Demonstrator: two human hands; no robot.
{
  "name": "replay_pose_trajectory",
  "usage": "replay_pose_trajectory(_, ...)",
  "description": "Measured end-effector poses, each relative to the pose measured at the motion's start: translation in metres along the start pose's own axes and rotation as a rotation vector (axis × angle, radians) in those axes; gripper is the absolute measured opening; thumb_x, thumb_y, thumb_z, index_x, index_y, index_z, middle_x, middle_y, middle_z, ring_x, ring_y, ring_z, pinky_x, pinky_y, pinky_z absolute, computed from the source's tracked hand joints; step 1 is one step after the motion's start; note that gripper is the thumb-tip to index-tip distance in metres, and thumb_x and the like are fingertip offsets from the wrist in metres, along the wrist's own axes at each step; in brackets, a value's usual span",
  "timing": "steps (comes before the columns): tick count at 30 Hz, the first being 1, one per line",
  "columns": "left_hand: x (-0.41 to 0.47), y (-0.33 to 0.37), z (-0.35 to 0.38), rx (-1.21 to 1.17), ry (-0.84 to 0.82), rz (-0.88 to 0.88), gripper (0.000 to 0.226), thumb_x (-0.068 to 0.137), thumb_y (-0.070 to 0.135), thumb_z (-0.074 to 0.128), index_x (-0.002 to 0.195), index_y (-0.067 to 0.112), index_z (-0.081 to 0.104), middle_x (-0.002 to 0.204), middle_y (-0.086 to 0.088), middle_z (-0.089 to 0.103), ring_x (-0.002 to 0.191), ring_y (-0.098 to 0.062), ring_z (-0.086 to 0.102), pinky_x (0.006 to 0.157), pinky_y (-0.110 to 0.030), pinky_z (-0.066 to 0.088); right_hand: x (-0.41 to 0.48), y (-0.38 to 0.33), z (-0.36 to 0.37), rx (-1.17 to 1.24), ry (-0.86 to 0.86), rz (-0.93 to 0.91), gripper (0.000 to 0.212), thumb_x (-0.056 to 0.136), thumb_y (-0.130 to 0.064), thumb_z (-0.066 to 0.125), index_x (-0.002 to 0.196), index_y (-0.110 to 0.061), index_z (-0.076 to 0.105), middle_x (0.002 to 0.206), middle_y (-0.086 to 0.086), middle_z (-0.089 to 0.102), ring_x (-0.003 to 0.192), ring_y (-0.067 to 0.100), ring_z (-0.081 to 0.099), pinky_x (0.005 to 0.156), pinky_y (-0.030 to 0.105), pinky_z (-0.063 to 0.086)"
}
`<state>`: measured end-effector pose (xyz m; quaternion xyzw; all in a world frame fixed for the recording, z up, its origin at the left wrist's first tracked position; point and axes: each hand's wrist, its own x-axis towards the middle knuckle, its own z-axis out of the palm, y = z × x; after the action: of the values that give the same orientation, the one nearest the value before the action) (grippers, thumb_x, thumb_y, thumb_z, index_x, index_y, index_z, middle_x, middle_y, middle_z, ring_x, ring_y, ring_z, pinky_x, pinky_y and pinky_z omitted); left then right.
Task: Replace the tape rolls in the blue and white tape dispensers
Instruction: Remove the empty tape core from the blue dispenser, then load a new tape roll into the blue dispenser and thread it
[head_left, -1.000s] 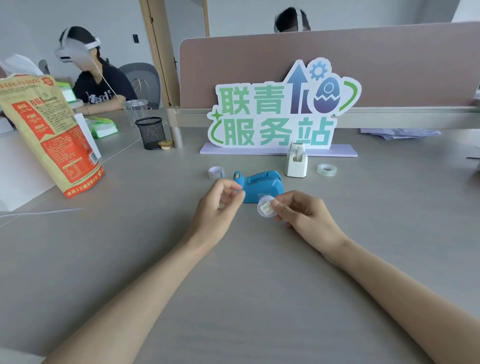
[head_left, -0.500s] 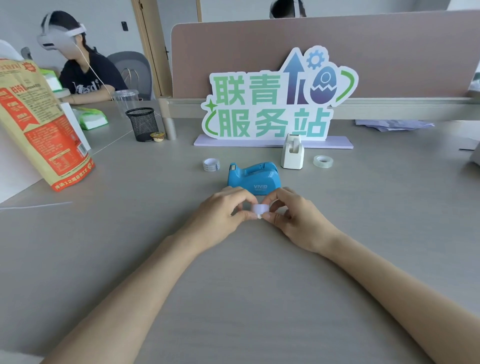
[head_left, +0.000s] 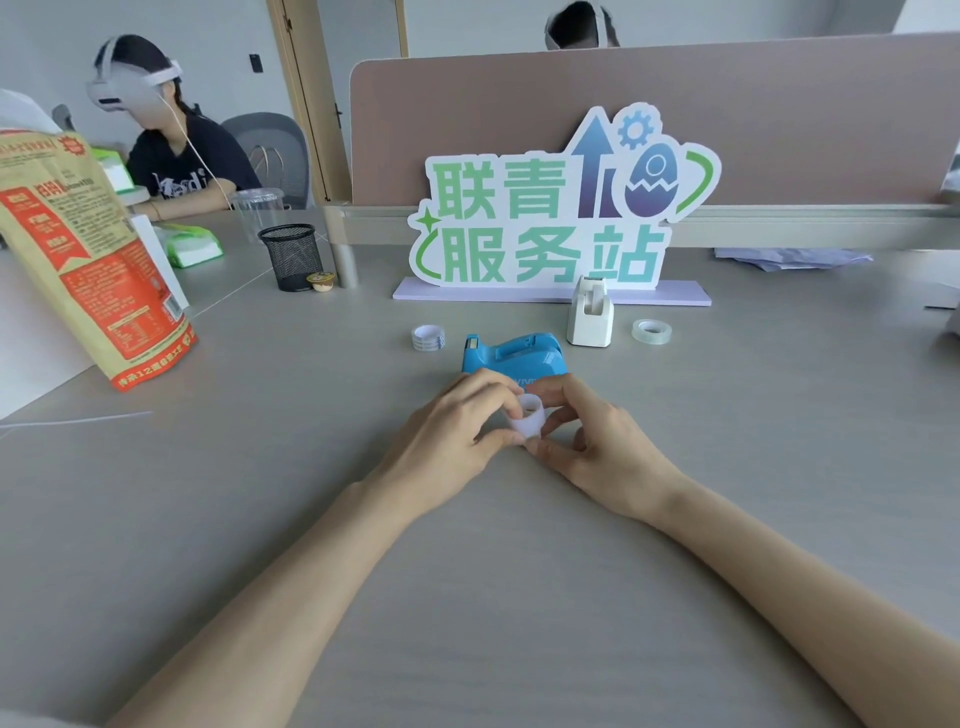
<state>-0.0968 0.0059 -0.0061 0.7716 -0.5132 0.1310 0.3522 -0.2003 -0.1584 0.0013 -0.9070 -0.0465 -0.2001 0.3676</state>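
White tape roll (head_left: 531, 415) pinched from both sides, left grip (head_left: 457, 428) and right grip (head_left: 597, 447) curled on it, just before blue dispenser (head_left: 519, 356).

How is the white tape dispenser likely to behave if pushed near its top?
The white tape dispenser stands tall on a narrow base, so a push near its top would probably tip it rather than slide it. It looks like a small plastic shell, so likely light to lift. Pushed low, its smooth body may slide on the smooth table.
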Motion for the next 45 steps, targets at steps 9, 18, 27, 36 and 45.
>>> replay_pose_trajectory(9, 0.0, -0.005, -0.004, -0.038, 0.045, -0.113, 0.016, 0.086, 0.023, 0.07, 0.098, 0.021, 0.059, 0.117, 0.017, 0.063, 0.091, 0.005, 0.055, 0.081, -0.024, 0.047, 0.007, 0.0, 0.006, 0.014, 0.009, 0.133, 0.078, 0.081, -0.021, 0.074, 0.144, -0.021, 0.028, 0.099, -0.011, 0.067, 0.084, 0.014, 0.063, 0.07, 0.003, 0.042)
replay_pose_trajectory(18, -0.005, -0.012, -0.018, 0.129, -0.101, -0.296, 0.021, 0.091, 0.035, 0.06, 0.112, 0.035, 0.058, 0.089, 0.004, 0.055, 0.081, -0.016, 0.059, 0.078, -0.037, 0.051, 0.007, 0.004, 0.002, -0.121, 0.15, 0.216, 0.03, 0.087, -0.026, 0.064, 0.115, -0.017, 0.061, 0.097, 0.0, 0.068, 0.084, 0.018, 0.065, 0.074, 0.015, 0.045)
replay_pose_trajectory(27, -0.005, -0.018, -0.016, -0.016, -0.201, -0.26, 0.03, 0.08, 0.034, 0.062, 0.109, 0.041, 0.061, 0.11, 0.013, 0.065, 0.095, -0.003, 0.055, 0.087, -0.029, 0.047, 0.008, 0.002, -0.001, -0.121, 0.165, 0.224, 0.026, 0.089, -0.019, 0.062, 0.115, -0.016, 0.063, 0.098, -0.003, 0.065, 0.086, 0.014, 0.061, 0.066, 0.009, 0.035)
replay_pose_trajectory(36, 0.035, -0.065, -0.015, 0.183, 0.211, -0.578, 0.031, 0.088, 0.007, 0.05, 0.117, 0.012, 0.059, 0.124, -0.01, 0.057, 0.115, -0.031, 0.051, 0.094, -0.038, 0.042, 0.017, 0.001, 0.0, -0.169, 0.142, 0.257, 0.04, 0.087, -0.018, 0.06, 0.127, -0.017, 0.055, 0.11, 0.001, 0.066, 0.092, 0.019, 0.064, 0.082, 0.025, 0.046)
replay_pose_trajectory(45, 0.056, -0.091, -0.01, 0.347, 0.075, -0.724, 0.026, 0.093, 0.031, 0.053, 0.115, 0.02, 0.058, 0.127, -0.008, 0.061, 0.12, -0.034, 0.047, 0.092, -0.038, 0.04, 0.016, 0.003, 0.002, -0.194, 0.127, 0.252, 0.043, 0.084, -0.016, 0.061, 0.127, -0.016, 0.054, 0.112, 0.001, 0.069, 0.094, 0.02, 0.066, 0.083, 0.029, 0.047)
